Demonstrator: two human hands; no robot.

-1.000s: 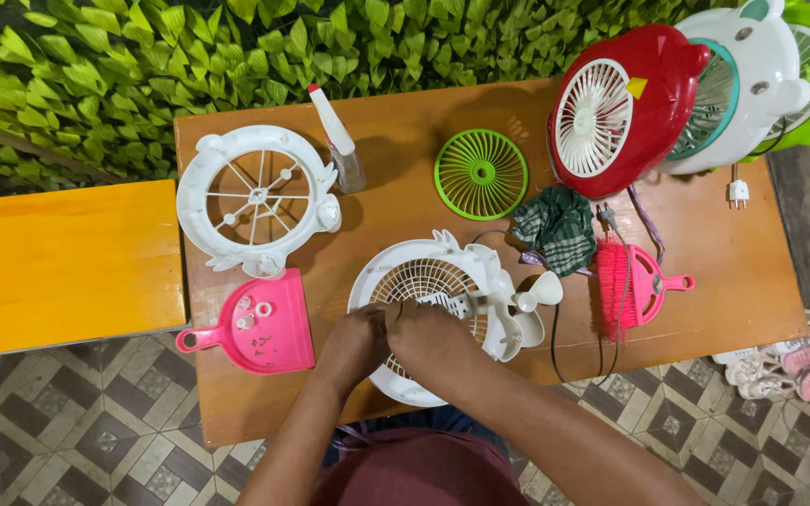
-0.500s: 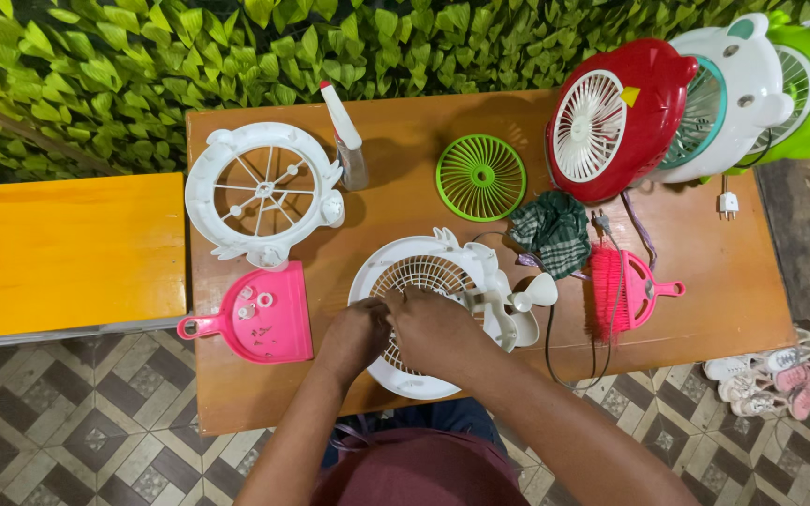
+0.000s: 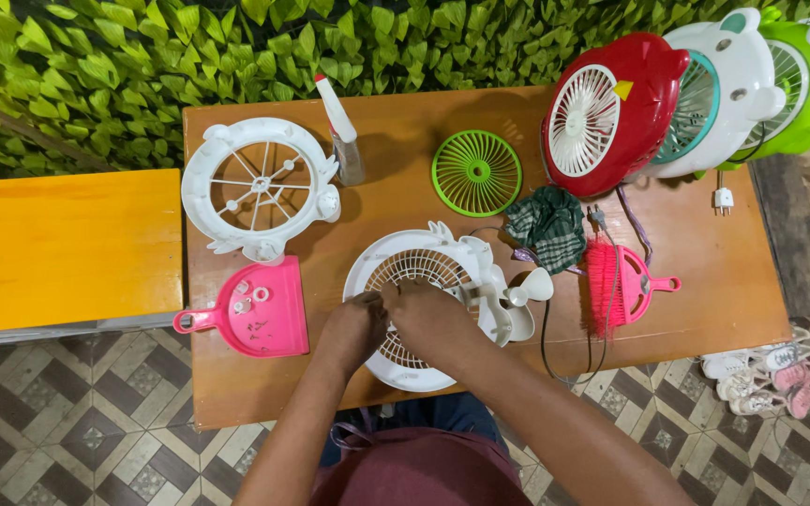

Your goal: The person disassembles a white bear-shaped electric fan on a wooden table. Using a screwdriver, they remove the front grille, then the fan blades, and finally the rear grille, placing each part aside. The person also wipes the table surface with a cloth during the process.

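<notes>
While both hands, left [image 3: 353, 328] and right [image 3: 428, 314], pinch one white fan grille [image 3: 414, 272], three assembled fans [image 3: 611, 108], two pink dustpans [image 3: 260, 309]

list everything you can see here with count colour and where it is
white fan body: 1, white, table centre, under both hands
fan housing ring: 1, white, table back left
grille: 1, green, table back centre
spray bottle: 1, white and clear, between ring and grille
dustpan: 1, pink, table front left, small white parts in it
cloth: 1, dark green check, right of white fan body
brush: 1, pink, on a second pink pan, table right
assembled fans: 3, red, white, green, back right
table: 1, brown wood
bench: 1, yellow, left
shoes: several, white and pink, floor right
left hand: on the fan grille
right hand: on the fan grille
</notes>
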